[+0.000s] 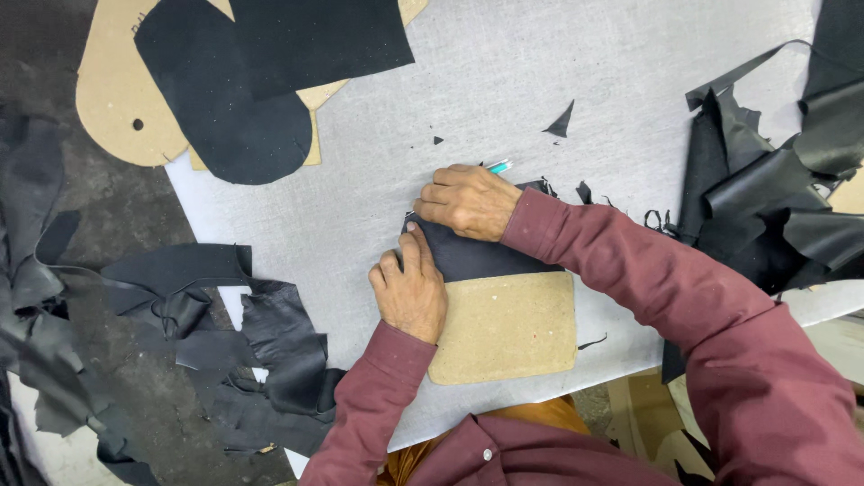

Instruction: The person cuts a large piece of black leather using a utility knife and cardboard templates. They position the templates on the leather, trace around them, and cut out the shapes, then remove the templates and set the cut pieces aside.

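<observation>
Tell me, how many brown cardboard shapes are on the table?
3 show: one under the left hand, one big rounded one top left, one peeking under black leather. More may be hidden.

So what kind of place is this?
Likely a leather-cutting workshop: black leather scraps heaped around a grey cutting board, cardboard patterns, and a right hand holding a teal-handled tool.

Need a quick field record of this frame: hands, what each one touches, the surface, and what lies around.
left hand: pressing flat on the cardboard template and dark leather piece
right hand: gripping a teal-tipped tool at the leather's upper edge
surface: grey cutting board
upper left: cut black pieces on tan templates
right and left edges: black leather scraps
</observation>
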